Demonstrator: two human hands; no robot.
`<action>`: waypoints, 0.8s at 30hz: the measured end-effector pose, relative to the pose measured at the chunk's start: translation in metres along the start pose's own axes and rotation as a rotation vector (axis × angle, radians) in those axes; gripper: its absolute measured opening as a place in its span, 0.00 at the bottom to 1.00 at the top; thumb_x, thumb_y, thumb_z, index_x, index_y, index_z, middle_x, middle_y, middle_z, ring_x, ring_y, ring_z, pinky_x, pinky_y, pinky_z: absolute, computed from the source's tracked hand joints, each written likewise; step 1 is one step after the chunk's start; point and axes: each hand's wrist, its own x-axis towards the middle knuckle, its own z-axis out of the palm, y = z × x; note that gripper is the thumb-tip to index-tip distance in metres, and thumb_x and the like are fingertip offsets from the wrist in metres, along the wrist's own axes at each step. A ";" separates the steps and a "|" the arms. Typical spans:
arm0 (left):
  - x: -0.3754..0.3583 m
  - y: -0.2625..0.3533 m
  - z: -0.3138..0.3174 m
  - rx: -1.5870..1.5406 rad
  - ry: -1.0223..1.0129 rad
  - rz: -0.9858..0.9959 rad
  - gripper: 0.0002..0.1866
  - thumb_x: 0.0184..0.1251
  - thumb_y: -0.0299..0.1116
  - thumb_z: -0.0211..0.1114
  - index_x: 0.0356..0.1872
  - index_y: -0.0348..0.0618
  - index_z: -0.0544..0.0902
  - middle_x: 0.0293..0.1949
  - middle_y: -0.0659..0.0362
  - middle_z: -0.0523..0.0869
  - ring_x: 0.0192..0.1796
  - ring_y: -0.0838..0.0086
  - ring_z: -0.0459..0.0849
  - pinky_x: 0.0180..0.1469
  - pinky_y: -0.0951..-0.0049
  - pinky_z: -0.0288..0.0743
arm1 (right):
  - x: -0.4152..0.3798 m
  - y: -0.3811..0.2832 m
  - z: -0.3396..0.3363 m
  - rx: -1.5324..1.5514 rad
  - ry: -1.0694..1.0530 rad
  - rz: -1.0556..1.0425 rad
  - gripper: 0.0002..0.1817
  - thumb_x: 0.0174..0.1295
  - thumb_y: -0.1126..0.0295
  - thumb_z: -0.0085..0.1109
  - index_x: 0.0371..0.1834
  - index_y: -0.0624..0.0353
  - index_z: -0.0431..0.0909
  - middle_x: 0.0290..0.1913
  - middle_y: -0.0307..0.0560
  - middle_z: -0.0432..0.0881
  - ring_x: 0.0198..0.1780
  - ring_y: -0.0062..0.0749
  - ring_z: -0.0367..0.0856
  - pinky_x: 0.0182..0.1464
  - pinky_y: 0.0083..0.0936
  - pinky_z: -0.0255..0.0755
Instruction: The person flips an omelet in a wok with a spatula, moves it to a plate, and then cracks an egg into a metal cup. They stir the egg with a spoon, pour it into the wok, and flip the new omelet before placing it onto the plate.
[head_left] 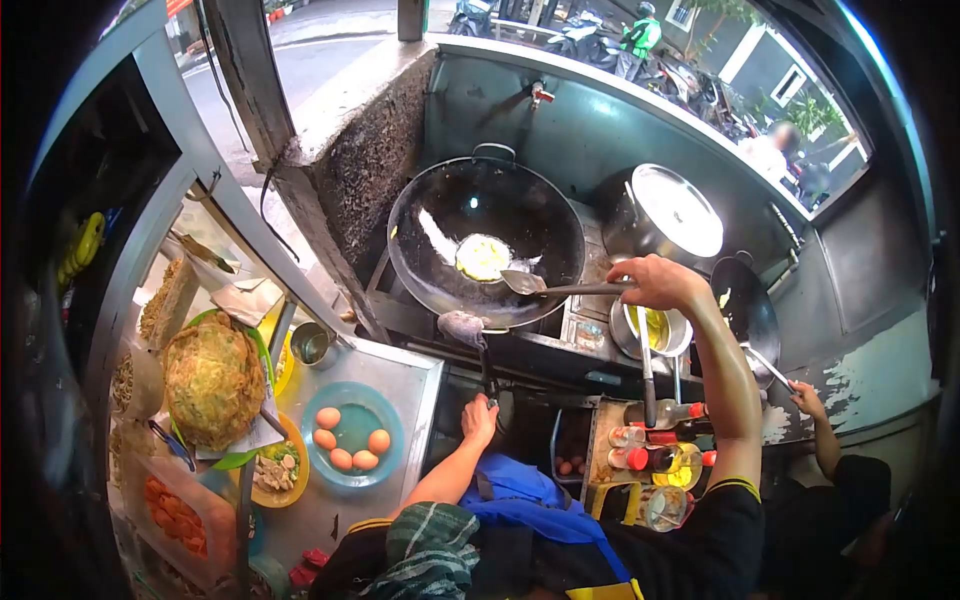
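Note:
In a large black wok (415, 215) on the stove lies a pale yellow-white egg (483, 257), with a white streak up the wok's side. My right hand (655, 282) is closed around the long handle of a metal spatula (523, 283), whose blade reaches the egg's right edge. Lower down, my left hand (480, 418) grips a dark handle (489, 372) that runs up to the wok's near rim. A greyish cloth (462, 327) is wrapped at that rim beside it.
Left, a blue plate (390, 410) of several eggs sits on the metal counter near a fried-food stack (213, 380). A lidded pot (676, 210), a saucepan of yellow liquid (652, 328) and bottles (663, 412) stand right. A co-worker's hand (808, 400) holds a utensil at a smaller wok (745, 300).

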 end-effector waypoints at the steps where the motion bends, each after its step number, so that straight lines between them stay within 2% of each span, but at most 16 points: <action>1: -0.001 0.003 -0.004 0.026 -0.006 0.028 0.16 0.63 0.35 0.71 0.47 0.38 0.81 0.43 0.40 0.87 0.49 0.43 0.85 0.50 0.50 0.79 | -0.001 -0.001 -0.001 0.013 -0.002 0.001 0.23 0.53 0.68 0.59 0.55 0.51 0.82 0.50 0.54 0.87 0.52 0.51 0.85 0.59 0.41 0.77; 2: -0.001 0.002 -0.005 0.039 0.024 0.112 0.16 0.59 0.32 0.72 0.45 0.37 0.81 0.39 0.41 0.87 0.46 0.42 0.86 0.48 0.51 0.80 | 0.000 -0.003 0.000 0.026 -0.009 -0.001 0.23 0.53 0.67 0.59 0.55 0.50 0.82 0.50 0.53 0.86 0.52 0.51 0.85 0.59 0.40 0.77; 4: 0.005 -0.011 0.001 0.064 -0.029 0.183 0.19 0.61 0.34 0.70 0.51 0.38 0.80 0.45 0.38 0.85 0.51 0.42 0.84 0.51 0.49 0.78 | 0.003 0.000 0.002 0.014 -0.020 -0.016 0.23 0.53 0.66 0.61 0.56 0.50 0.82 0.53 0.52 0.86 0.54 0.49 0.84 0.60 0.40 0.76; 6: 0.008 -0.021 0.009 0.029 -0.034 0.212 0.26 0.63 0.37 0.68 0.60 0.39 0.75 0.51 0.37 0.82 0.55 0.41 0.80 0.55 0.47 0.75 | 0.008 0.009 0.001 0.027 -0.036 -0.110 0.23 0.55 0.67 0.62 0.57 0.58 0.80 0.51 0.57 0.85 0.53 0.48 0.84 0.58 0.38 0.75; 7: 0.008 -0.021 0.010 0.048 -0.077 0.186 0.33 0.64 0.41 0.67 0.67 0.38 0.69 0.56 0.36 0.78 0.57 0.42 0.77 0.59 0.47 0.73 | 0.009 0.010 -0.002 0.036 -0.047 -0.121 0.24 0.55 0.68 0.62 0.57 0.59 0.80 0.50 0.57 0.85 0.53 0.47 0.84 0.58 0.37 0.75; 8: 0.002 -0.017 0.005 0.063 -0.017 0.230 0.34 0.64 0.42 0.68 0.67 0.35 0.68 0.55 0.36 0.78 0.57 0.41 0.77 0.59 0.48 0.73 | 0.010 0.009 -0.003 0.058 -0.068 -0.133 0.24 0.55 0.69 0.62 0.57 0.60 0.79 0.49 0.57 0.85 0.52 0.46 0.83 0.58 0.37 0.75; 10: -0.011 -0.020 -0.001 0.014 0.149 0.328 0.35 0.63 0.45 0.69 0.64 0.32 0.70 0.57 0.36 0.78 0.59 0.40 0.76 0.61 0.51 0.72 | 0.014 0.007 0.002 0.046 -0.037 -0.162 0.24 0.54 0.71 0.62 0.57 0.61 0.80 0.48 0.56 0.85 0.51 0.46 0.83 0.57 0.36 0.75; 11: -0.014 -0.020 -0.011 -0.055 0.148 0.358 0.34 0.63 0.45 0.70 0.63 0.32 0.72 0.55 0.38 0.80 0.59 0.42 0.77 0.60 0.52 0.73 | 0.015 -0.005 -0.001 0.044 -0.062 -0.127 0.24 0.52 0.71 0.62 0.56 0.60 0.81 0.50 0.55 0.85 0.53 0.48 0.83 0.59 0.36 0.74; 12: -0.021 -0.006 -0.038 -0.074 0.026 0.287 0.29 0.63 0.43 0.70 0.59 0.34 0.75 0.50 0.41 0.83 0.53 0.47 0.83 0.56 0.55 0.77 | 0.015 -0.013 -0.005 0.033 -0.062 -0.084 0.24 0.50 0.71 0.61 0.55 0.59 0.82 0.53 0.54 0.86 0.55 0.49 0.84 0.61 0.37 0.74; 14: -0.037 -0.002 -0.066 -0.193 -0.087 0.239 0.21 0.64 0.41 0.70 0.51 0.35 0.81 0.42 0.46 0.87 0.45 0.57 0.87 0.50 0.61 0.80 | 0.021 -0.021 -0.007 0.025 -0.045 -0.116 0.24 0.49 0.72 0.61 0.54 0.60 0.82 0.52 0.56 0.86 0.55 0.50 0.84 0.61 0.37 0.74; 15: -0.047 -0.001 -0.081 -0.188 -0.076 0.239 0.21 0.64 0.41 0.70 0.51 0.35 0.81 0.42 0.46 0.87 0.45 0.57 0.87 0.50 0.61 0.80 | 0.025 -0.026 -0.009 0.028 -0.085 -0.074 0.25 0.50 0.73 0.61 0.55 0.60 0.81 0.49 0.54 0.86 0.49 0.47 0.84 0.56 0.37 0.76; 16: -0.060 -0.002 -0.097 -0.254 -0.150 0.223 0.19 0.65 0.41 0.69 0.48 0.36 0.83 0.40 0.49 0.88 0.42 0.63 0.87 0.47 0.64 0.80 | 0.030 -0.030 -0.010 0.030 -0.131 -0.034 0.26 0.50 0.75 0.62 0.57 0.60 0.80 0.46 0.52 0.86 0.44 0.44 0.85 0.52 0.37 0.78; 17: -0.074 -0.004 -0.111 -0.319 -0.224 0.203 0.17 0.66 0.41 0.69 0.44 0.36 0.85 0.37 0.52 0.89 0.39 0.69 0.87 0.45 0.68 0.80 | 0.037 -0.029 -0.011 0.012 -0.134 -0.054 0.25 0.48 0.72 0.64 0.55 0.58 0.82 0.44 0.51 0.86 0.42 0.42 0.85 0.49 0.35 0.79; 18: -0.088 -0.003 -0.123 -0.315 -0.217 0.195 0.17 0.66 0.41 0.69 0.44 0.36 0.85 0.37 0.52 0.89 0.39 0.69 0.87 0.45 0.68 0.80 | 0.047 -0.023 -0.011 0.016 -0.136 -0.065 0.25 0.48 0.72 0.64 0.55 0.58 0.82 0.44 0.51 0.86 0.42 0.42 0.85 0.49 0.35 0.79; 21: -0.122 -0.006 -0.150 -0.415 -0.256 0.092 0.15 0.67 0.41 0.69 0.42 0.38 0.86 0.36 0.59 0.88 0.39 0.78 0.84 0.45 0.72 0.78 | 0.067 -0.021 -0.012 0.010 -0.152 -0.176 0.23 0.47 0.65 0.68 0.49 0.59 0.86 0.39 0.52 0.86 0.43 0.40 0.84 0.47 0.34 0.78; 24: -0.146 -0.008 -0.164 -0.421 -0.236 0.062 0.16 0.68 0.42 0.69 0.43 0.38 0.86 0.36 0.59 0.88 0.40 0.78 0.83 0.46 0.73 0.78 | 0.073 -0.032 -0.005 0.009 -0.051 -0.272 0.21 0.50 0.68 0.69 0.51 0.58 0.85 0.42 0.55 0.87 0.41 0.39 0.87 0.45 0.32 0.79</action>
